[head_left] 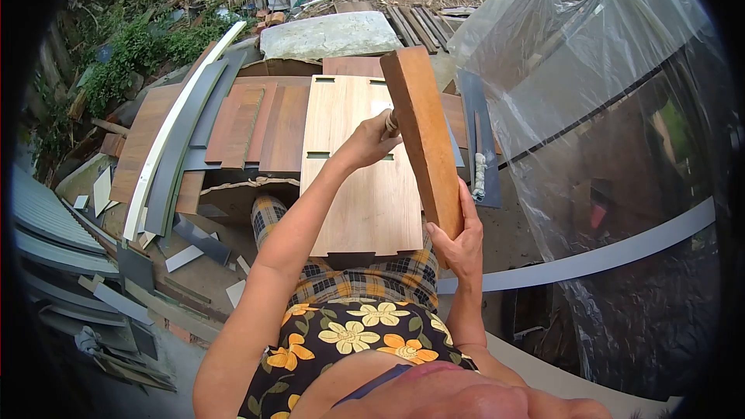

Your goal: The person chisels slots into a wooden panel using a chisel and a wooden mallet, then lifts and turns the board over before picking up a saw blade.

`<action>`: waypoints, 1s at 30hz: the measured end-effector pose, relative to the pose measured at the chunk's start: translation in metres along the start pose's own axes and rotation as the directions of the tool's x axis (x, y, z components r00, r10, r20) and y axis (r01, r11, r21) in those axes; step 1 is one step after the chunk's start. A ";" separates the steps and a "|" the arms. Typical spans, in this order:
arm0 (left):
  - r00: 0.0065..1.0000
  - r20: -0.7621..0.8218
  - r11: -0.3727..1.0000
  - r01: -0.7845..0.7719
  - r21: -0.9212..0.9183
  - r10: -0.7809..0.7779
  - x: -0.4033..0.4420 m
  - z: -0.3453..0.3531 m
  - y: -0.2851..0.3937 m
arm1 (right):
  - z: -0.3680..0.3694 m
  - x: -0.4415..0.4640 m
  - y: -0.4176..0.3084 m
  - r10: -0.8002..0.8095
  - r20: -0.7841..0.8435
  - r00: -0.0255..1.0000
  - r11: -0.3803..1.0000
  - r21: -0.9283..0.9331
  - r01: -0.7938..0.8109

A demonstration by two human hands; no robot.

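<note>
A thick orange-brown wooden block (424, 136) is held up on its narrow end, leaning slightly, above a pale wooden panel (357, 202). My right hand (459, 244) grips its lower end, thumb on the near side and fingers along the outer side. My left hand (370, 142) is closed around a short brown handle-like piece (393, 121) that meets the block's left side. Whether the two pieces are joined cannot be made out. The panel lies over my lap, with dark slots cut near its edges.
Brown wooden boards (287, 128) lie in front, beside long grey and white strips (182, 132). Farther back sits a pale slab (330, 36). Clear plastic sheeting (535, 54) covers a large dark panel on the right. Scraps (190, 256) litter the ground at left.
</note>
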State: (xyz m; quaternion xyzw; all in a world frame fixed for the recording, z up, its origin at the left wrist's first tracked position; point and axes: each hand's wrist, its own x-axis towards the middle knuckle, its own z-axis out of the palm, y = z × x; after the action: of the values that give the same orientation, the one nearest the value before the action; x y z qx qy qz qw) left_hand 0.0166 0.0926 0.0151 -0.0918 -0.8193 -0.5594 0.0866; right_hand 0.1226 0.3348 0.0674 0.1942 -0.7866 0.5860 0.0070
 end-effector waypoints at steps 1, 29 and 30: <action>0.999 0.022 0.999 0.029 0.025 -0.030 0.000 -0.001 0.002 | 0.001 0.000 0.000 0.040 0.002 0.999 0.999 -0.010 -0.040; 0.999 0.039 1.000 -0.003 0.013 0.002 -0.006 0.011 0.014 | -0.003 0.000 0.000 0.020 -0.033 0.999 0.999 -0.025 -0.021; 0.998 0.065 1.000 -0.019 0.017 0.018 -0.004 0.010 0.018 | -0.004 -0.001 -0.004 -0.018 -0.052 0.999 1.000 -0.014 0.018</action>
State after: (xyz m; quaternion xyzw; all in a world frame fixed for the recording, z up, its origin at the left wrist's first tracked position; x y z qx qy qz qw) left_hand 0.0244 0.1085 0.0271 -0.1166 -0.8258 -0.5479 0.0658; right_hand 0.1238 0.3382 0.0723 0.1860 -0.7885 0.5853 0.0340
